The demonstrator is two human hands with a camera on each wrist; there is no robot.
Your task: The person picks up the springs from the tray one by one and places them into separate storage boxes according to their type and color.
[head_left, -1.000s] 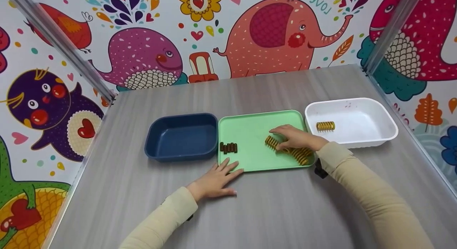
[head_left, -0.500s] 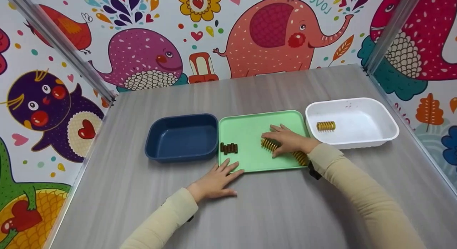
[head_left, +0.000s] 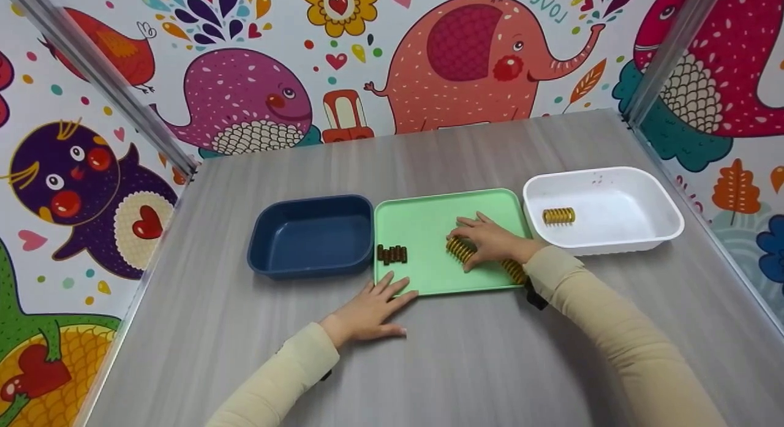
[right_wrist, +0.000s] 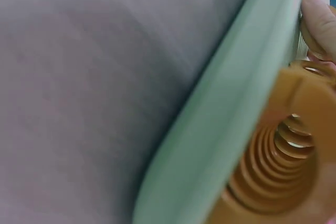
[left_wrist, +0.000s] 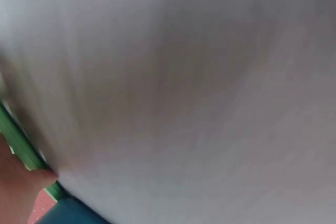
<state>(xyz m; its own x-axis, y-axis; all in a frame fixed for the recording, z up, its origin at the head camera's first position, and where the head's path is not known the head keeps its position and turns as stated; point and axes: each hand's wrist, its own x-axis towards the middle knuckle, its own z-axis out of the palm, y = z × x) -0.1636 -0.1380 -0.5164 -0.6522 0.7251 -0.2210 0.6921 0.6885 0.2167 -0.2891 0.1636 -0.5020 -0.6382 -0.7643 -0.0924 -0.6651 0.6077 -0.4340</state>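
My right hand is over the right half of the green tray, its thumb and fingers gripping a yellow coil spring from both sides. More yellow springs lie under and behind that hand, partly hidden. One of them shows its open end large in the right wrist view, beside the tray's edge. Fingers spread, my left hand rests at the tray's front left edge, thumb on the table. Just beyond it on the tray sits a row of small dark brown springs.
A dark blue bin stands left of the tray. Against its right side is a white bin with a yellow spring inside. The grey table meets printed walls at the back and sides.
My right hand has moved slightly left over the tray and closed its fingers on a yellow spring, which shifted a little left. The left hand has stayed in place.
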